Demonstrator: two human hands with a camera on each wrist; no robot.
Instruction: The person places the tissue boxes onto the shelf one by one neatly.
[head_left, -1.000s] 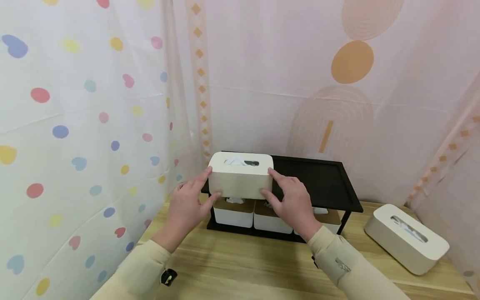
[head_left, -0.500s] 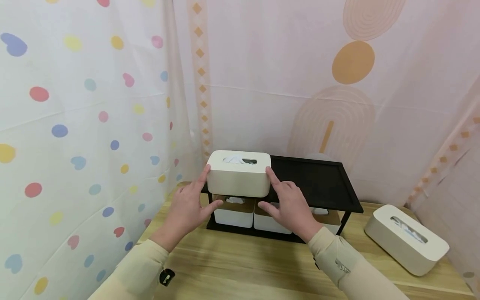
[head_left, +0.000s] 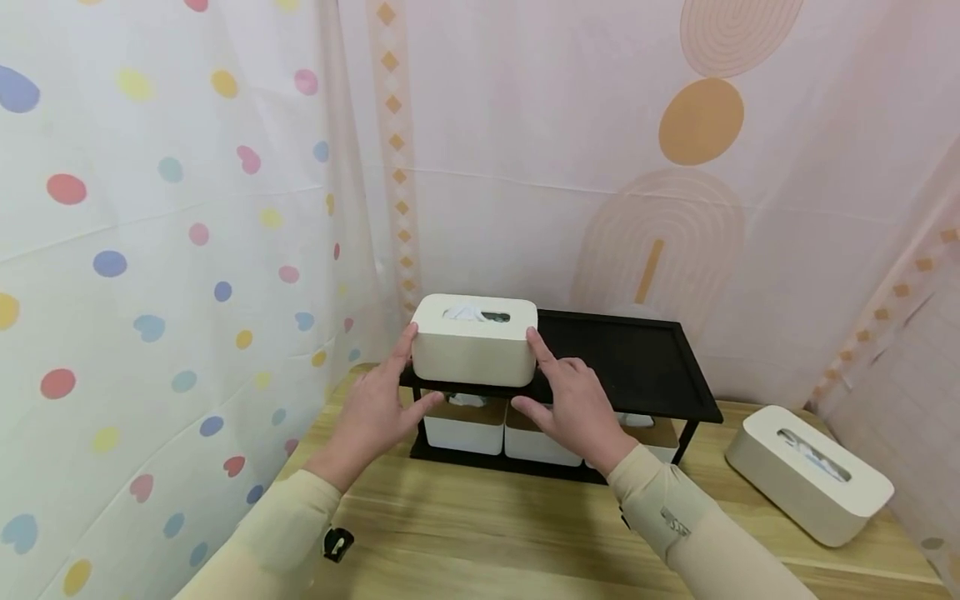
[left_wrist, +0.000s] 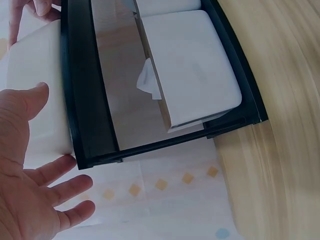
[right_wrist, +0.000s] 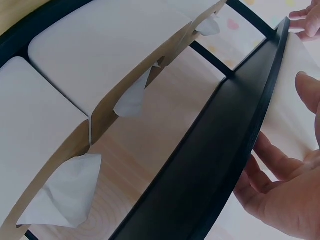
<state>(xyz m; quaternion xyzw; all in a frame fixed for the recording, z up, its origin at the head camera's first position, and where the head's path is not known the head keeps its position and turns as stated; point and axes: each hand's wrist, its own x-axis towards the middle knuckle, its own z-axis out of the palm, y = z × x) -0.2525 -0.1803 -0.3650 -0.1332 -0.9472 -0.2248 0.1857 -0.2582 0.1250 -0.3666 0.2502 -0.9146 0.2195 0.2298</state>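
A cream tissue box (head_left: 476, 354) with a slot on top and white tissue showing stands on the left end of a black two-tier rack (head_left: 622, 358). My left hand (head_left: 373, 417) touches its left side with outstretched fingers, the thumb spread in front. On the other side, my right hand (head_left: 577, 408) touches the box near its right front corner with the index finger. The right thumb also stands off from the box. In the left wrist view, the left hand (left_wrist: 30, 190) has its fingers spread beside the box. The right hand (right_wrist: 285, 185) appears at the rack's edge in the right wrist view.
On the rack's lower tier are several white boxes with brown lids and tissue, one of them a left-hand box (head_left: 465, 435). A second cream tissue box (head_left: 810, 483) lies on the wooden table (head_left: 480, 533) at right. Patterned curtains (head_left: 495, 225) hang behind and left.
The tissue box has moved slightly back onto the rack, with both hands following it. Both thumbs have come away from its front face. The view has shifted a little.
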